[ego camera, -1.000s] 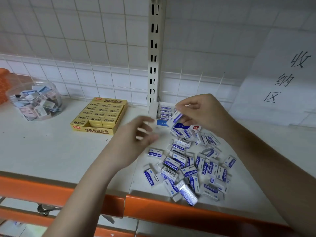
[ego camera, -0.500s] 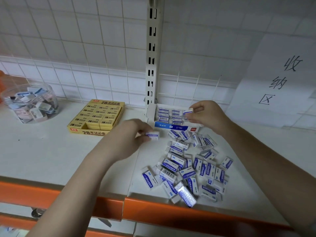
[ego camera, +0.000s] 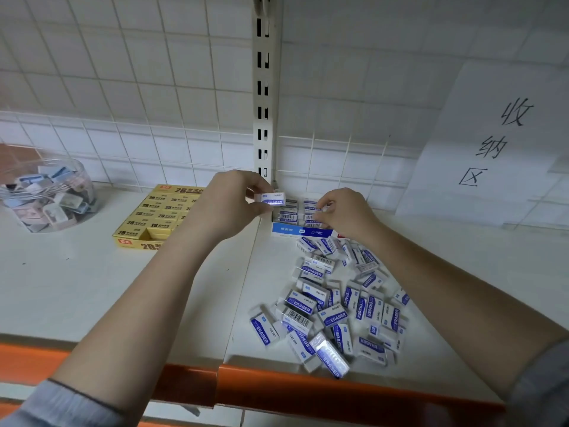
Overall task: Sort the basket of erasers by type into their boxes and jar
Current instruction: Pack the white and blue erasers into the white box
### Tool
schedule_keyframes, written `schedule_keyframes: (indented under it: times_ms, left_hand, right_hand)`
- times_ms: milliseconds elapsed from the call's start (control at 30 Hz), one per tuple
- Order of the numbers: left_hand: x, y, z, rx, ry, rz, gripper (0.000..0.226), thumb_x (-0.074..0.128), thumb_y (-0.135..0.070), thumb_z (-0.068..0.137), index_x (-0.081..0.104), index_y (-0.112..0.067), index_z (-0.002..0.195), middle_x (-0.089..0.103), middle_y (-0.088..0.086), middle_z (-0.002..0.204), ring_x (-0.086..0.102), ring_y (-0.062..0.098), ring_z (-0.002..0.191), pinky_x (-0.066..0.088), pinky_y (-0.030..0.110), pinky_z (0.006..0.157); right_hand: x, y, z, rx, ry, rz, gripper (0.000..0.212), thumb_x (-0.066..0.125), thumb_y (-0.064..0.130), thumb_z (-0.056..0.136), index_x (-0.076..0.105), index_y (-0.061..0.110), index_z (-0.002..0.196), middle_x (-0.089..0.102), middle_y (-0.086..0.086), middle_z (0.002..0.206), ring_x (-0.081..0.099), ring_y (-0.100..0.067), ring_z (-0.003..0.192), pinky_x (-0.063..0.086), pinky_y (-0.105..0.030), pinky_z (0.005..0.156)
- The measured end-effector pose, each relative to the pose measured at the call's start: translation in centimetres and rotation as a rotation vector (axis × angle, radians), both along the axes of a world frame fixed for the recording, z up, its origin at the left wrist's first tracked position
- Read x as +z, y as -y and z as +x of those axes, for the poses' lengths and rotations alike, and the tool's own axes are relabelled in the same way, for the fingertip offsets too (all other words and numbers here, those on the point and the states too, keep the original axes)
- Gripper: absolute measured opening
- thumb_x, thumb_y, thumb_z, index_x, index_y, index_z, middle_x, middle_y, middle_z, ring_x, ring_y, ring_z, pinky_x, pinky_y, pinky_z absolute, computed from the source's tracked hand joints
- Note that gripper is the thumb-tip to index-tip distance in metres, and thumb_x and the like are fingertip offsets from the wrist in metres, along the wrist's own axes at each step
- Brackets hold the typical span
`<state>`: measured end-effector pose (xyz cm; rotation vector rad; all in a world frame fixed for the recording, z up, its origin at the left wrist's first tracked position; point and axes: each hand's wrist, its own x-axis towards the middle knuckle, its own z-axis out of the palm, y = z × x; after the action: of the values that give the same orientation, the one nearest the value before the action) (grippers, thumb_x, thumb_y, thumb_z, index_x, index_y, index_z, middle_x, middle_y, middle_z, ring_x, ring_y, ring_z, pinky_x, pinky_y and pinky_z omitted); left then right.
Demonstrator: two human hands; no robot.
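White tiled wall (ego camera: 129, 87) behind, slotted metal upright (ego camera: 263, 87) running vertical at centre. White shelf (ego camera: 77, 288), smooth, with an orange front edge (ego camera: 277, 392). Paper sign (ego camera: 492, 143) leaning at right, handwritten 收纳区 top to bottom.

Loose pile of erasers (ego camera: 335, 309) on the right half of the shelf, near the front edge: small white blocks in blue-and-white sleeves printed "ERASER", some showing "deli", some barcode side up; long axes point every way.

Yellow box (ego camera: 154, 220) left of centre, flat cardboard tray, rows of yellow erasers marked "2B", long axes left-right; one slot at the front looks unfilled. Clear round jar (ego camera: 46, 195) far left, plastic, holding mixed pastel erasers.

Blue-and-white box (ego camera: 303, 231) at the back by the upright, front panel reads "CLASSIC"; blue-sleeved erasers stacked inside, long axes left-right.

Left hand (ego camera: 228, 208) over the left edge of that box, thumb and fingers pinching one eraser (ego camera: 271, 200), "ERASER" face toward camera, long axis left-right, roughly level, above the box's left column.

Right hand (ego camera: 345, 214) over the right side of the box, fingers curled down onto the stacked erasers; a white bit shows at the fingertips, but whether it grips one, cannot tell.

Grey sleeve (ego camera: 542, 386) at the right forearm.
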<state>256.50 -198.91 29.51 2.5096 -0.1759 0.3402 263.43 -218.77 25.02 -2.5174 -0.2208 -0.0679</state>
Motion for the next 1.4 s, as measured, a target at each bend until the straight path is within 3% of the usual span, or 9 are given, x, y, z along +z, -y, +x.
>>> schedule_keyframes:
  times_ms: [167,400,500,600,700,900,1067,1167,1400]
  left_hand:
    - [-0.9,0.2,0.4,-0.013,0.008,-0.061,0.013,0.071,-0.019,0.081,0.068,-0.021,0.094,0.064,-0.01,0.089,0.061,0.007,0.083,0.04,0.009,0.064]
    - [-0.8,1.3,2.1,-0.036,0.019,0.022,0.018,0.068,-0.022,0.084,0.07,-0.021,0.102,0.057,-0.009,0.097,0.05,0.007,0.086,0.039,0.023,0.071]
    - [-0.3,2.8,3.6,-0.1,-0.004,0.059,0.022,0.068,-0.025,0.084,0.07,-0.018,0.105,0.061,-0.005,0.097,0.051,0.009,0.083,0.04,0.019,0.064]
    - [-0.2,5.2,5.0,-0.176,-0.052,0.075,0.026,0.069,-0.026,0.083,0.069,-0.017,0.107,0.066,-0.003,0.103,0.054,0.009,0.084,0.042,0.022,0.069]
    - [-0.6,7.6,5.9,-0.255,-0.118,0.085,0.024,0.07,-0.025,0.082,0.072,-0.017,0.105,0.07,-0.001,0.102,0.056,0.009,0.082,0.043,0.022,0.073]
    - [-2.6,9.9,6.9,-0.246,-0.207,0.162,0.024,0.073,-0.028,0.079,0.074,-0.013,0.098,0.072,0.003,0.096,0.057,0.012,0.079,0.04,0.017,0.069]
    - [-3.2,9.7,7.0,-0.209,-0.177,0.329,0.013,0.07,-0.022,0.079,0.074,-0.02,0.091,0.072,0.0,0.093,0.063,0.017,0.088,0.053,0.03,0.08]
    - [-3.1,10.0,7.0,-0.154,-0.126,0.416,0.014,0.069,-0.027,0.078,0.071,-0.023,0.091,0.068,-0.002,0.094,0.062,0.02,0.091,0.052,0.031,0.074]
    - [-3.4,9.5,7.3,-0.164,-0.187,0.242,0.015,0.073,-0.019,0.078,0.071,-0.017,0.093,0.068,0.002,0.101,0.061,0.019,0.095,0.052,0.033,0.085]
  right_hand:
    - [-0.2,0.1,-0.4,0.018,0.051,-0.001,0.016,0.07,0.017,0.083,0.07,0.01,0.098,0.068,-0.009,0.107,0.058,-0.015,0.086,0.045,-0.027,0.081]
    - [1.0,1.6,-2.0,0.031,0.09,-0.005,0.025,0.063,0.008,0.087,0.067,0.01,0.111,0.07,-0.011,0.104,0.062,-0.014,0.075,0.042,-0.012,0.059]
    - [1.8,3.9,-4.1,0.016,0.127,-0.007,0.017,0.062,0.012,0.087,0.071,0.013,0.101,0.071,-0.004,0.096,0.062,-0.006,0.071,0.04,-0.01,0.061]
    - [2.4,6.0,-6.7,-0.002,0.12,0.001,0.012,0.065,0.014,0.085,0.073,0.017,0.094,0.071,0.005,0.086,0.059,0.001,0.071,0.038,-0.003,0.065]
    - [2.9,7.2,-9.2,0.03,0.039,-0.024,0.008,0.066,0.018,0.084,0.073,0.023,0.086,0.065,0.02,0.074,0.062,0.002,0.072,0.044,-0.009,0.066]
    - [2.4,8.0,-11.6,0.061,-0.024,0.078,0.007,0.067,0.023,0.085,0.07,0.029,0.085,0.068,0.018,0.074,0.063,0.007,0.068,0.046,-0.008,0.065]
    - [1.7,8.1,-12.3,0.069,-0.048,0.08,0.007,0.066,0.025,0.086,0.071,0.03,0.086,0.07,0.016,0.078,0.066,0.0,0.07,0.052,-0.016,0.069]
    - [1.4,8.0,-12.4,0.081,-0.07,0.077,0.007,0.066,0.025,0.085,0.07,0.031,0.086,0.07,0.016,0.079,0.065,0.003,0.071,0.047,-0.008,0.063]
    - [1.4,7.8,-12.7,0.14,-0.158,0.005,0.011,0.071,0.032,0.081,0.067,0.037,0.09,0.065,0.017,0.087,0.058,0.012,0.071,0.04,-0.006,0.063]
